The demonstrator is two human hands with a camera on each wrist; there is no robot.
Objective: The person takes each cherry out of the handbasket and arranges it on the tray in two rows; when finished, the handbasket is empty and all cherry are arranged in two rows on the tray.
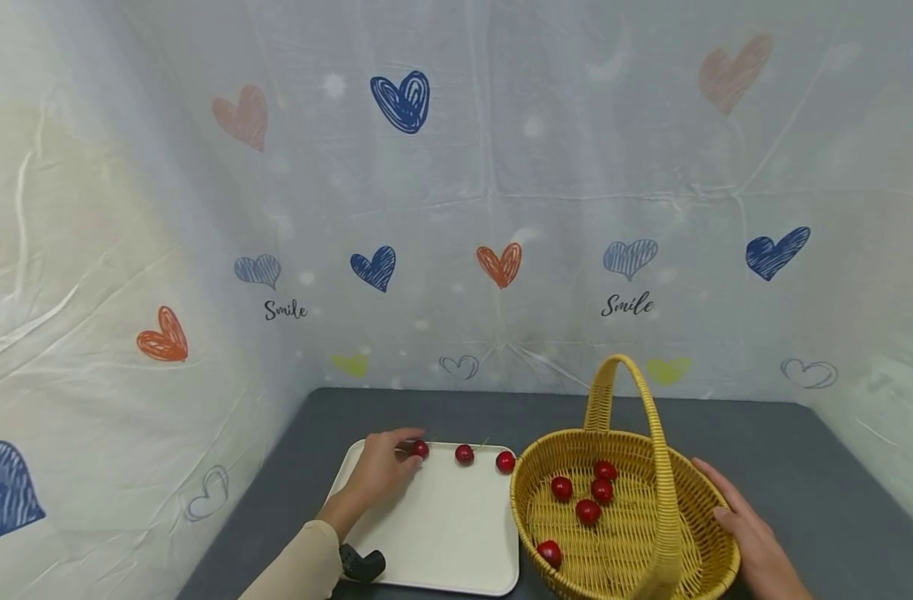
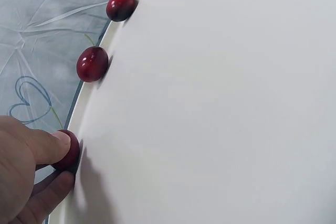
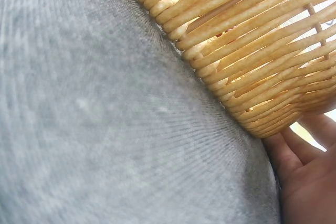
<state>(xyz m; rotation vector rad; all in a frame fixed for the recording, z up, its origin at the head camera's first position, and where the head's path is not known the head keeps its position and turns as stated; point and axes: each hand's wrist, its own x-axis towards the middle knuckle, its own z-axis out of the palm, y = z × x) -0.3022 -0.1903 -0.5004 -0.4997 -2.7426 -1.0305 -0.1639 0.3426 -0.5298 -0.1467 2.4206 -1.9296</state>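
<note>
At the far left edge of a white tray [image 1: 434,533], my left hand [image 1: 381,471] pinches a red cherry [image 2: 66,153] between thumb and fingers; its green stem shows in the left wrist view. Two more cherries lie along the same far edge, a middle cherry [image 1: 465,454] with a stem and a right-hand cherry [image 1: 505,462] close to the basket. My right hand [image 1: 756,533] grips the right side of a yellow woven basket [image 1: 629,567], thumb at the rim and fingers along the outer wall. Several cherries [image 1: 587,512] lie inside the basket, towards its left.
The basket's tall arched handle [image 1: 662,492] rises over its middle. Tray and basket stand side by side on a grey table [image 1: 426,406]. A black curved object [image 1: 362,564] is by my left wrist, over the tray's near-left corner. Pale curtains [image 1: 456,167] printed with hearts surround the table.
</note>
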